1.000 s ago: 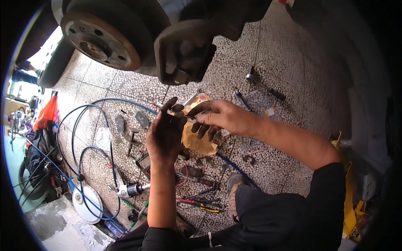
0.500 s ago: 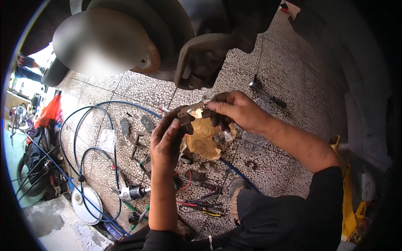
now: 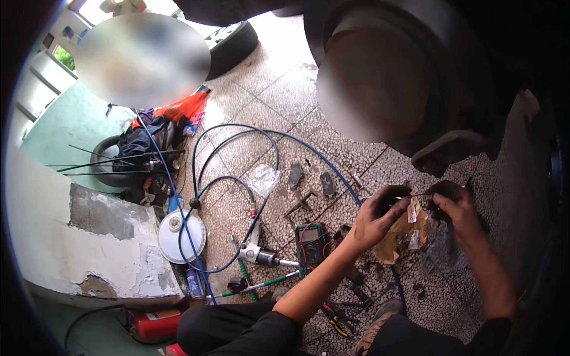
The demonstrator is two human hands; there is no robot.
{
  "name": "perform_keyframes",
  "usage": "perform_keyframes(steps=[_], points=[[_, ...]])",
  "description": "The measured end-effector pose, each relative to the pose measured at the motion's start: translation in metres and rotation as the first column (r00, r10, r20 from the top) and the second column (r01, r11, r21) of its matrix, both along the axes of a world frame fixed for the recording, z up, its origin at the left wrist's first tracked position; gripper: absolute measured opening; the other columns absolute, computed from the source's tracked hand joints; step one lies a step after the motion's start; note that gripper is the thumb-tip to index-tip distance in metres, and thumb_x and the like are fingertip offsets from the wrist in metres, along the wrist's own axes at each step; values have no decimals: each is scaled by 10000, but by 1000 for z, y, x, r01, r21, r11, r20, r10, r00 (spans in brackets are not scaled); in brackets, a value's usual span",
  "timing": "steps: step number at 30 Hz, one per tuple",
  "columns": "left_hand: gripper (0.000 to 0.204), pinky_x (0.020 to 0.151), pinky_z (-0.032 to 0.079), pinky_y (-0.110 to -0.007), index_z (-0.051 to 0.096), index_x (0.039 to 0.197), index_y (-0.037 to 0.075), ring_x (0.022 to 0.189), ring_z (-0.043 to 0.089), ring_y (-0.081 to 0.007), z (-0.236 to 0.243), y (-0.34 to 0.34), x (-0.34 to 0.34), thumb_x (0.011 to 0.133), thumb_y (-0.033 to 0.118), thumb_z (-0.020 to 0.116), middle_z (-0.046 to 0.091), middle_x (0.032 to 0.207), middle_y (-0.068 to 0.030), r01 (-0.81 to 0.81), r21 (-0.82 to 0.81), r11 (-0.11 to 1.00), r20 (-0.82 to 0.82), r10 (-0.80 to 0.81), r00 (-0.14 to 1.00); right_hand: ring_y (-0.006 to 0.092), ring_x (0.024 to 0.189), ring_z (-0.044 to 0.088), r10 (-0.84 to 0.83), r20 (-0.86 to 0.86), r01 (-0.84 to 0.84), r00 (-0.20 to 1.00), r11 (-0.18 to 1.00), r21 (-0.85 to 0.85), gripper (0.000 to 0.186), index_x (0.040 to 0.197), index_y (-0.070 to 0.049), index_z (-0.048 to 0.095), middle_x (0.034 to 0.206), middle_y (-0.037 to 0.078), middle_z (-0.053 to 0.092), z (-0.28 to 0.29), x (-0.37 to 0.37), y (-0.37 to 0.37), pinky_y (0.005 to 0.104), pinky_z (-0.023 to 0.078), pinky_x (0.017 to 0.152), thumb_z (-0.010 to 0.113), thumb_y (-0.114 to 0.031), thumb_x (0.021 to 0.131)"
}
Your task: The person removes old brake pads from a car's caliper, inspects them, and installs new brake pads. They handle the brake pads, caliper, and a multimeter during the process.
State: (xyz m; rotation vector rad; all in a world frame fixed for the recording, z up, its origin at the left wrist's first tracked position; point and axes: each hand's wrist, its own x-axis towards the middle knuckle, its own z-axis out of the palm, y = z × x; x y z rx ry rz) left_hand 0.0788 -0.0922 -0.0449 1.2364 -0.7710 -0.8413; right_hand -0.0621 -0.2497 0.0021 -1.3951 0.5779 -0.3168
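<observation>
My left hand is closed, its blackened thumb and fingers curled toward my right hand. My right hand faces it, fingertips pinched together. Between them spans a thin dark metal piece, seen nearly edge-on; the rest of it is hidden by my fingers. Just below the hands, torn brown paper wrapping lies on the speckled floor, with clear plastic to its right. Above them hangs a round, blurred wheel hub.
Two brake pads lie left of my hands. A multimeter, an impact wrench, pliers and a coiled blue hose spread across the floor. A white round container stands by the peeling wall; a red fire extinguisher is below.
The view has swung left, so my hands and the hub now appear farther right. The grey-brown metal part between my hands showed broadly before; only a thin dark piece shows now.
</observation>
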Motion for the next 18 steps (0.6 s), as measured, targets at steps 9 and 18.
perform_keyframes(steps=[9,18], points=[[375,778,465,-258,592,1183,-27,865,586,-110,-11,-3,6,1006,284,480,660,997,-78,-59,11,998,-143,60,988,118,845,621,52,110,-45,993,997,-61,189,1039,-5,635,935,49,672,-1,-5,-10,255,502,739,621,-47,856],[390,678,455,-241,596,1127,-39,744,569,-84,16,2,-14,908,277,662,634,875,-43,49,63,997,-71,-45,996,157,879,639,21,186,-46,982,990,131,241,1115,-7,603,994,71,667,3,-12,-7,295,524,760,584,-54,879]])
